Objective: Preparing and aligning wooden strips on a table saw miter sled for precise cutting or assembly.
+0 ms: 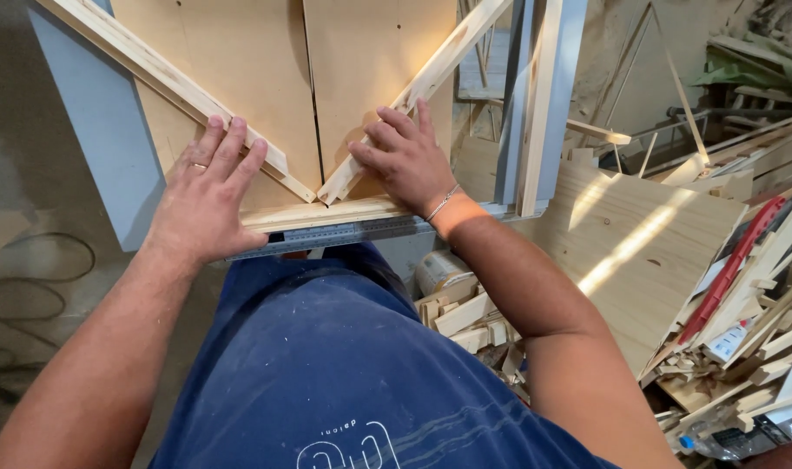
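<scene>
The worktop (109, 130), grey-blue at its bare edges, carries two plywood panels (240, 61) laid side by side with a narrow slot (313, 104) running between them (probably the path for a saw blade, though no blade shows). Along the near edge runs one metal ruler strip (344, 234) and, just above it, one horizontal wooden fence strip (326, 211).

Two wooden moulding strips lie on the panels in a V. The left strip (153, 74) slants down from the upper left, the right strip (422, 87) from the upper right; their lower ends sit nearly touching just above the fence, at the foot of the slot. They seem set this way so that the angled ends can be held against each other.

The left hand (207, 195) lies flat, fingers spread, pressing the left strip down against the panel; one ring shows on it. The right hand (405, 156) likewise presses open-palmed on the right strip's lower end, grasping nothing, with one thin bracelet (442, 204) at the wrist.

To the right, below the worktop, one large board (639, 252) leans among a heap of offcuts (761, 347), too many to count.
</scene>
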